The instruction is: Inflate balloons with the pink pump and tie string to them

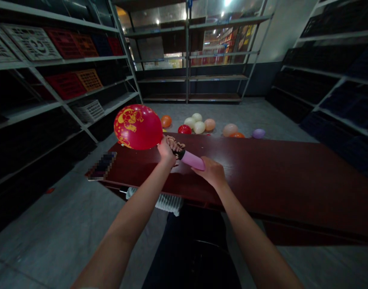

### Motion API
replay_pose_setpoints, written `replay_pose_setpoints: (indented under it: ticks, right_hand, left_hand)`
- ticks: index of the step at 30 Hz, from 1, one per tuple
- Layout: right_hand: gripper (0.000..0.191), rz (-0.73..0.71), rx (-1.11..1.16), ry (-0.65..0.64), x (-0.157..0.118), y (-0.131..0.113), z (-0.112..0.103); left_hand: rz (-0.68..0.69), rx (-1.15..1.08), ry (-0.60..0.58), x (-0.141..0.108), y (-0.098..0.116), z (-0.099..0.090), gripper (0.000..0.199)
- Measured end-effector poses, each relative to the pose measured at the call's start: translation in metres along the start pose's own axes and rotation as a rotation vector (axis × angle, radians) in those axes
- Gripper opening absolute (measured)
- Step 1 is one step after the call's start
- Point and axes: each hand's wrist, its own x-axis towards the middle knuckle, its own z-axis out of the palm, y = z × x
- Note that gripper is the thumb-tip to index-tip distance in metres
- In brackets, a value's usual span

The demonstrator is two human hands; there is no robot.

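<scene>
A large red balloon [138,127] with yellow printed figures is inflated at the left, over the table's far left part. Its neck end meets my left hand [166,150], whose fingers are closed there. A pink hand pump [193,160] with a dark end points from my right hand towards the balloon. My right hand [213,171] is wrapped round the near end of the pump. Beside my left hand lies a heap of small beige pieces [175,144], partly hidden by the hand and the pump.
The dark red table [271,172] runs far to the right. A blurred flat object [102,165] lies at its left corner. Several balloons, such as an orange one [166,121], rest on the floor behind. Shelves with crates [32,42] stand left; a grey-white ribbed cloth [168,203] hangs below the front edge.
</scene>
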Motion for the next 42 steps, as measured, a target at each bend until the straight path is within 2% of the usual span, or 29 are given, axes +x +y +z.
replay_pose_setpoints:
  ticks: [3, 6, 13, 16, 20, 27, 29, 32, 37, 39, 42]
  right_hand:
    - [0.039, -0.054, -0.044, -0.044, -0.001, -0.003, -0.001]
    - [0.041, -0.087, -0.062, -0.064, -0.001, -0.003, -0.001]
    - [0.041, -0.149, -0.015, -0.065, -0.002, -0.002, -0.001]
    - [0.038, -0.180, 0.033, -0.056, -0.002, -0.003, -0.002]
    - [0.029, -0.153, 0.077, -0.042, -0.001, -0.003, -0.003]
    - [0.034, 0.062, 0.119, -0.024, 0.000, 0.006, 0.000]
    - [0.033, 0.098, 0.136, -0.003, 0.000, 0.008, 0.003]
    - [0.032, 0.122, 0.158, 0.025, 0.000, 0.010, 0.007]
    - [0.030, 0.188, 0.121, 0.059, 0.000, 0.012, 0.011]
    - [0.031, 0.195, 0.096, 0.062, 0.000, 0.012, 0.011]
    - [0.031, 0.166, 0.062, 0.049, 0.000, 0.011, 0.010]
  left_hand:
    - [-0.051, -0.036, 0.083, 0.003, 0.011, -0.022, 0.045]
    - [-0.041, -0.063, 0.114, 0.009, 0.028, -0.040, 0.044]
    - [0.047, -0.065, 0.173, 0.020, 0.094, -0.068, 0.044]
    - [0.161, -0.065, 0.195, 0.014, 0.116, -0.064, 0.045]
    - [0.301, -0.036, 0.107, -0.003, 0.125, -0.035, 0.054]
    - [0.450, -0.009, 0.000, -0.016, 0.103, 0.035, 0.060]
    - [0.453, 0.014, -0.034, -0.016, 0.088, 0.050, 0.059]
    - [0.410, 0.068, -0.076, -0.017, 0.054, 0.065, 0.055]
    - [0.263, 0.160, -0.116, -0.023, -0.011, 0.070, 0.057]
    - [0.223, 0.157, -0.111, -0.022, -0.023, 0.065, 0.056]
    - [0.171, 0.130, -0.106, -0.016, -0.022, 0.053, 0.057]
